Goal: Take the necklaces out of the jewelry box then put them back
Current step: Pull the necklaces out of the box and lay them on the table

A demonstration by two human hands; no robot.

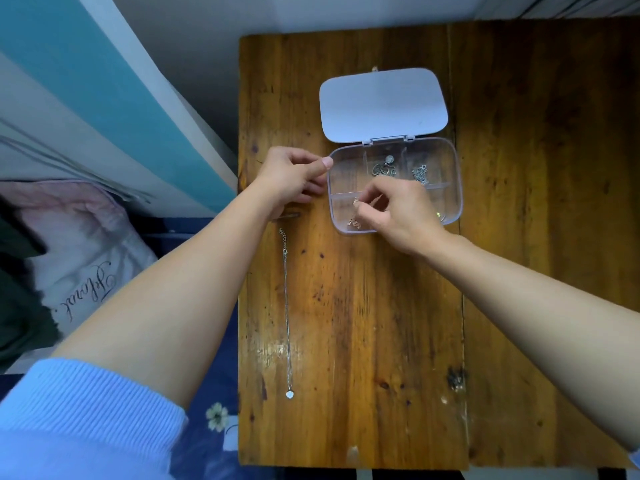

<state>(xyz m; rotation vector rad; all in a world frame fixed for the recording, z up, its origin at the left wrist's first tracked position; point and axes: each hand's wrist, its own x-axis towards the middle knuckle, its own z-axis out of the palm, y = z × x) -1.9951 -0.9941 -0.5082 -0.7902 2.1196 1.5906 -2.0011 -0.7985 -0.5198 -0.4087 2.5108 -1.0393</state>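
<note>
Right hand (pixel 398 209) pinches rose-gold necklace (pixel 355 222) inside jewelry box (pixel 450 157).

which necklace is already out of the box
The long silver chain necklace with a pale heart pendant, stretched straight on the wooden table left of the clear plastic jewelry box. The others are still inside its compartments.

Dark grain and black knots streak a glossy amber-brown wooden surface (pixel 381 341). The clear plastic jewelry box (pixel 459 181) has a pale lavender lid (pixel 382 105) and shows a rose-gold chain necklace (pixel 355 221) through its see-through walls. A thin silver chain necklace (pixel 286 306) ends in a whitish heart pendant. Alongside are a ribbed sky-blue sleeve (pixel 79 417), navy bedding (pixel 214 393) printed with white flowers, and a pink pillow (pixel 86 258) lettered in black script.
</note>
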